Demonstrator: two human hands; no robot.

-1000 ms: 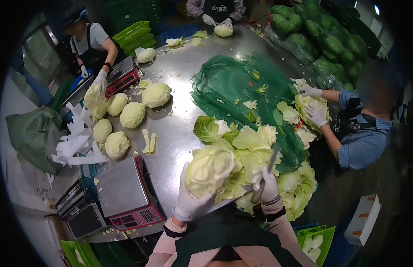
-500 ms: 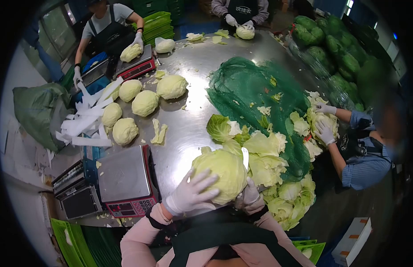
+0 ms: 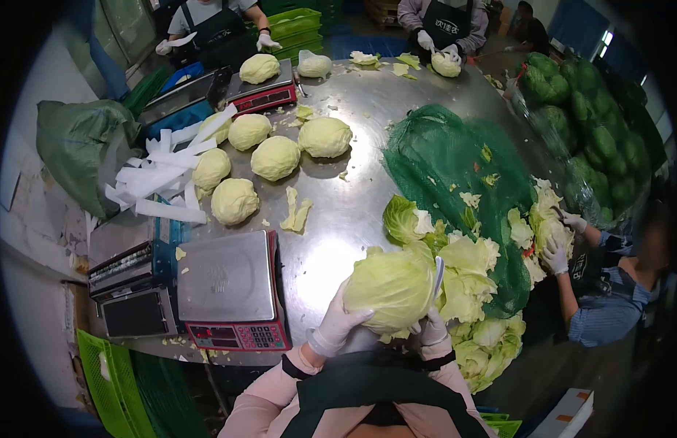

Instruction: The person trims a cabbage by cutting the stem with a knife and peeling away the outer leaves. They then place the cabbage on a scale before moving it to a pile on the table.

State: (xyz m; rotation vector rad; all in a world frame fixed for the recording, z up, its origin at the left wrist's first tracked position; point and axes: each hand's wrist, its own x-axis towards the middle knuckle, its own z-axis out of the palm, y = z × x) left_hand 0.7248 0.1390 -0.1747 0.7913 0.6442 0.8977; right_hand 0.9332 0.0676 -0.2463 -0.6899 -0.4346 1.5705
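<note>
A large pale green cabbage [image 3: 389,290] is at the near edge of the metal table. Gloved, my left hand [image 3: 338,321] grips its left side. On the lower right side of the cabbage is my right hand [image 3: 430,327], also gloved, with a knife [image 3: 438,277] whose blade points up beside the cabbage; its handle is hidden. Loose outer leaves [image 3: 466,281] lie just to the right, and more leaves [image 3: 488,347] are heaped below them. A leafy green piece [image 3: 404,219] rests beyond the cabbage.
To the left are a scale [image 3: 229,281], several trimmed cabbages [image 3: 275,158] and white strips [image 3: 159,179]. Green netting [image 3: 455,157] covers part of the table's right side. Co-workers' hands [image 3: 555,254] work at the right and far edges. Bagged cabbages [image 3: 594,124] stand back right.
The view has shifted left. My left hand has moved from the cabbage's front to its lower left side. The far-left co-worker has let go of a cabbage on the scale and holds a white strip.
</note>
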